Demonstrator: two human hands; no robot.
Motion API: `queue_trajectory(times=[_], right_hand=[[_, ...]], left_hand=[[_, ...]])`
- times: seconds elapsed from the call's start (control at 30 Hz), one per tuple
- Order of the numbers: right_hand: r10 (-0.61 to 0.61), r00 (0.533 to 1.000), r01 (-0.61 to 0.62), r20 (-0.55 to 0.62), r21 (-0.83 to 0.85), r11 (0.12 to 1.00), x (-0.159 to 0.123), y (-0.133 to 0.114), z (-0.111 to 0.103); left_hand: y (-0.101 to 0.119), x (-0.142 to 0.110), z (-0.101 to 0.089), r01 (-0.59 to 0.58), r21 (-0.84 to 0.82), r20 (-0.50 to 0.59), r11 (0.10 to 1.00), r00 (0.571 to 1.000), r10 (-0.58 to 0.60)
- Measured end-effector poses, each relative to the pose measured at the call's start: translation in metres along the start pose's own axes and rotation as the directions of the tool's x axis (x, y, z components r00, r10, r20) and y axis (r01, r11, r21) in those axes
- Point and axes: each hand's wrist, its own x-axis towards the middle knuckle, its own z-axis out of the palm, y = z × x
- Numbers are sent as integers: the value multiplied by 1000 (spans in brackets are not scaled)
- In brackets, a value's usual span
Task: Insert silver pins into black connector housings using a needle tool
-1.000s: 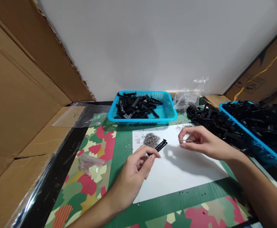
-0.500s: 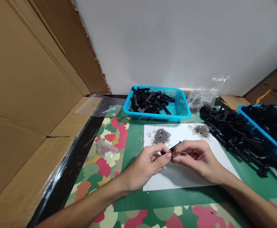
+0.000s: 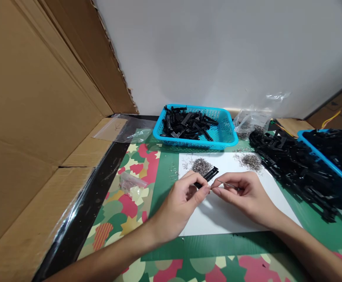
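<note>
My left hand (image 3: 177, 203) is closed on a long, narrow black plastic part (image 3: 211, 174), which sticks out beyond the fingers toward the upper right. My right hand (image 3: 249, 199) is closed around a thin metal tool (image 3: 229, 184), its kind not clear. The thumbs and forefingers of both hands almost meet at the near end of the part; anything tiny pinched there is hidden. Beneath them lies a white sheet (image 3: 226, 219). A pile of small metal wire pieces (image 3: 200, 166) is just behind the part, and a second wire pile (image 3: 251, 161) lies farther right.
Behind the sheet stands a blue basket (image 3: 228, 135) of black plastic parts. A heap of black parts (image 3: 294, 172) and another blue basket (image 3: 335, 164) are at the right. Plastic bags (image 3: 132, 182) lie left, beside a cardboard wall (image 3: 42, 78).
The black part has turned, so more of its length and its slotted far end show above my left hand. My right hand has shifted slightly away from it.
</note>
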Motion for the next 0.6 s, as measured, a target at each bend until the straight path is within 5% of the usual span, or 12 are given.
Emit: queue_trajectory(times=[0.13, 0.33, 0.6], right_hand=[[71, 997, -70, -37, 28, 997, 3, 0, -1], [92, 983, -123, -158, -196, 973, 4, -3, -32], [165, 985, -169, -42, -374, 912, 4, -2, -44]], left_hand=[[3, -3, 0, 18, 107, -2, 994, 1000, -18], [8, -6, 1, 47, 207, 79, 977, 995, -65], [-1, -5, 7, 157, 236, -15, 959, 987, -158]])
